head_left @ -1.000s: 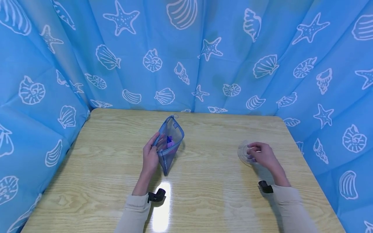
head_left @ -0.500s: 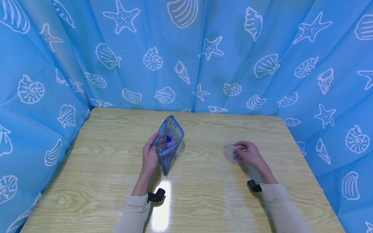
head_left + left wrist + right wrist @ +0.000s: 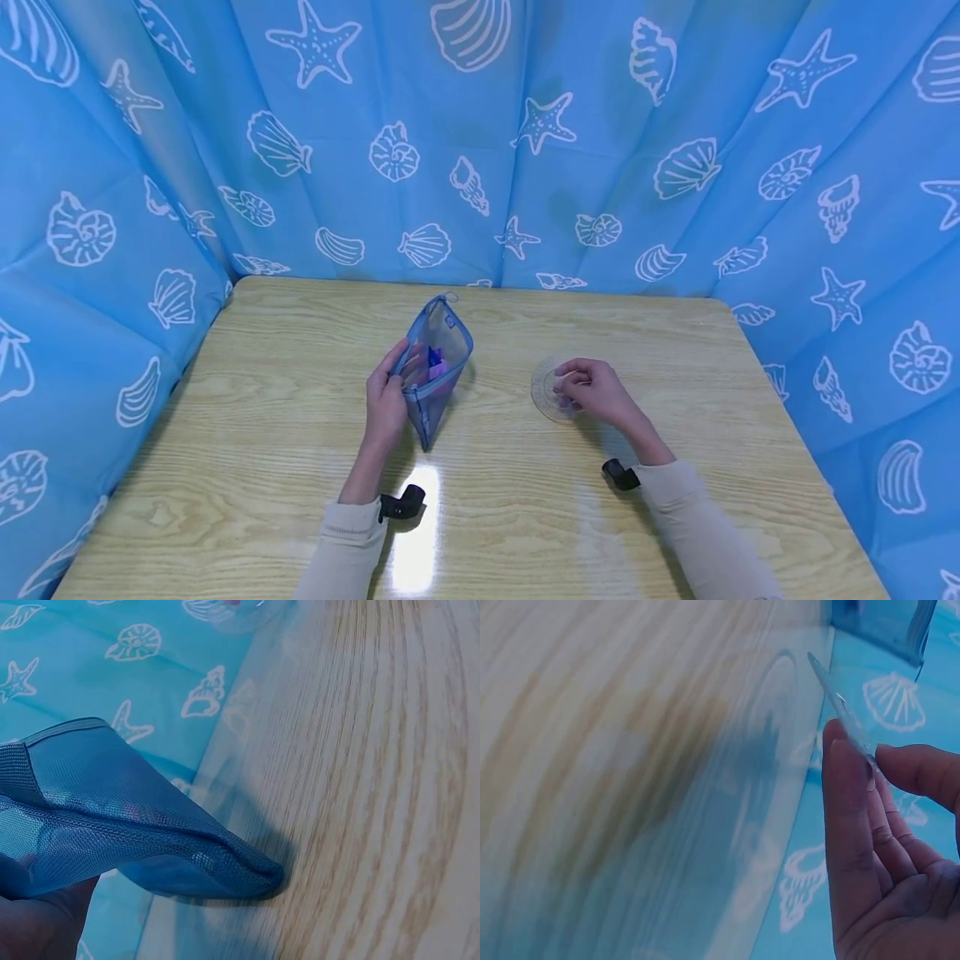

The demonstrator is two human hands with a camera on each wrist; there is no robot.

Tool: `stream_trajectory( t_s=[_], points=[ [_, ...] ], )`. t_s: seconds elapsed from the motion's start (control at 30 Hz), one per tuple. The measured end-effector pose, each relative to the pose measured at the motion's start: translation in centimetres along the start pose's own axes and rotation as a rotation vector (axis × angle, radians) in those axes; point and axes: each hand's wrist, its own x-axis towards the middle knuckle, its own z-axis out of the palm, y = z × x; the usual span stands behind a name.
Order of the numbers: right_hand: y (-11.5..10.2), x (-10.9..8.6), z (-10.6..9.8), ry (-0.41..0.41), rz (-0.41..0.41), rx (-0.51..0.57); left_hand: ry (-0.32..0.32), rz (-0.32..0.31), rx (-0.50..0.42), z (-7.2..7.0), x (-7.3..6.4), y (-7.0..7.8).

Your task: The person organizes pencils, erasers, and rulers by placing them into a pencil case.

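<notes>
My left hand (image 3: 386, 410) grips the near left side of a blue mesh zipper pouch (image 3: 448, 329), whose mouth gapes wide. Inside it, something purple and pink (image 3: 438, 364) shows; its kind is unclear. In the left wrist view the pouch (image 3: 142, 802) hangs with its lower corner near the table. To the right, my right hand (image 3: 602, 392) pinches a clear round protractor-like disc (image 3: 543, 392) with faint ring markings, partly covered by the fingers. Edge-on in the right wrist view, the disc (image 3: 842, 705) sits between thumb and fingertips, above the tabletop.
Both hands are over a light wood table (image 3: 510, 517). A blue curtain (image 3: 480, 142) with white shells and starfish stands behind the table and at both sides. Each wrist carries a small black camera (image 3: 405, 503).
The right hand has moved left with the clear disc, toward the pouch. The left hand and the pouch have stayed nearly still.
</notes>
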Motion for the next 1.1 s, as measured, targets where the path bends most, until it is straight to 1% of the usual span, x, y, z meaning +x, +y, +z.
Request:
stream_trajectory(
  t_s=[0.27,0.4,0.63,0.73,0.9,1.1],
  points=[
    [-2.4,1.1,2.1,-0.030,-0.027,0.062,-0.004,0.004,-0.006,0.1,0.1,0.0],
    [-3.6,2.0,2.9,-0.025,-0.037,0.110,-0.005,0.005,-0.008,0.1,0.1,0.0],
    [-6.8,3.3,3.8,-0.003,-0.080,0.165,-0.004,0.002,0.002,0.2,-0.1,0.1],
    [-8.0,3.8,4.0,0.005,-0.111,0.181,-0.004,0.004,-0.004,0.2,-0.1,0.2],
    [-9.8,4.5,4.5,-0.004,-0.135,0.196,-0.003,0.006,0.005,0.1,0.0,0.1],
    [-11.6,5.9,5.3,-0.016,-0.133,0.181,0.007,0.014,0.000,0.2,0.0,0.0]
  ],
)
